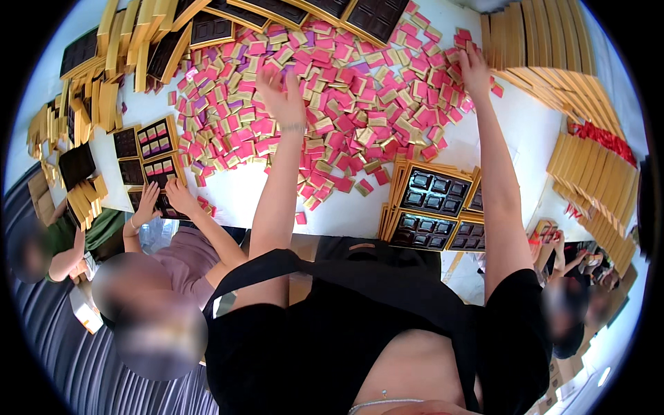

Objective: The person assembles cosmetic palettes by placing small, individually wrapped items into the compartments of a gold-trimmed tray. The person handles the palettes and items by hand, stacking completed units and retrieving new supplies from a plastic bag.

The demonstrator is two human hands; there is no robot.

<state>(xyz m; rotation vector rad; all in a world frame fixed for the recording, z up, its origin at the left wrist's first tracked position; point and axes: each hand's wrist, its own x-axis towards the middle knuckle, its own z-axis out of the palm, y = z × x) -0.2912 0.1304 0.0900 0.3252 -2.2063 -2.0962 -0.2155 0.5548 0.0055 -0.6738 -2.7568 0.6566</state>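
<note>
A wide heap of small wrapped pieces (373, 117), pink, gold and a few purple, covers the middle of the white table. Over its left-centre part is my left hand (282, 100), fingers apart and slightly curled, with nothing visible in it. At the heap's far right edge my right hand (474, 68) reaches out, fingers stretched among a few loose pieces and close to a row of gold-edged boxes (536, 34). Any contact under its fingertips is hidden. Below the heap, between my forearms, gold-edged boxes with black compartment trays (434, 191) lie stacked beside my right forearm.
More black-tray boxes (377, 19) line the far edge. Gold box parts (131, 41) pile up at far left. A co-worker's hands (166, 200) work at partly filled trays (158, 138) on the left. Red ribbon (600, 142) lies by gold stacks (584, 169) at right.
</note>
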